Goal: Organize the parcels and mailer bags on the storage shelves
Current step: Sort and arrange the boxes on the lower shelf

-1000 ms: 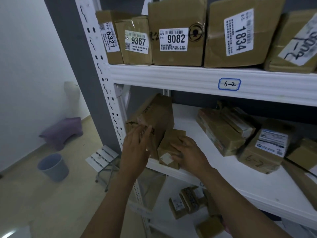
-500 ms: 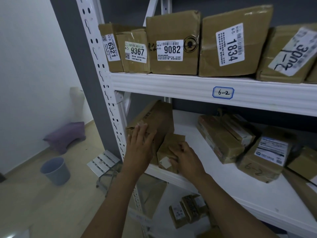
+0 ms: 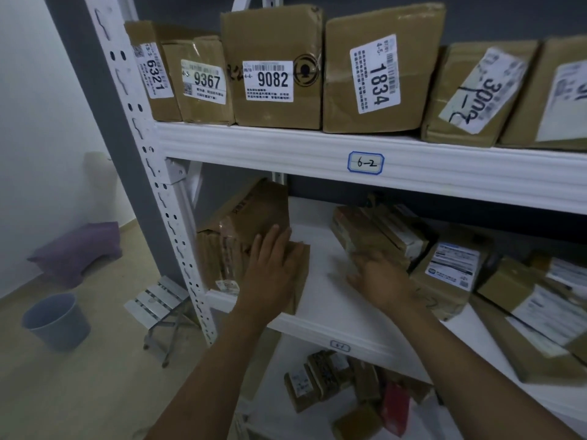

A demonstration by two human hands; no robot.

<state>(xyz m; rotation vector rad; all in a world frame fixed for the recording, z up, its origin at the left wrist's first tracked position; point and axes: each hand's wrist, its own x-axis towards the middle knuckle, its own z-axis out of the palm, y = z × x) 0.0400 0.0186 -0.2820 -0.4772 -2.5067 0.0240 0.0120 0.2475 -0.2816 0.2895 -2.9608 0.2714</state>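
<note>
On the middle shelf [image 3: 330,300], a tall brown parcel [image 3: 254,211] leans at the left end beside the white upright post. A smaller brown parcel [image 3: 300,274] stands against it. My left hand [image 3: 273,268] lies flat with straight fingers on both parcels. My right hand [image 3: 378,277] is blurred, over the bare shelf, with its fingers reaching the near end of a long taped parcel [image 3: 359,236]. More brown parcels with white labels [image 3: 451,268] lie to the right.
The upper shelf, tagged 6-2 [image 3: 365,162], carries a row of upright labelled boxes [image 3: 273,68]. Small parcels and a red packet [image 3: 394,408] lie on the shelf below. A folding step stool [image 3: 158,306], a grey bucket [image 3: 55,322] and a purple cushion [image 3: 76,252] are on the floor at left.
My right hand has let go of the small parcel and moved right to the long taped parcel. My left hand has slid right, flat onto the small parcel.
</note>
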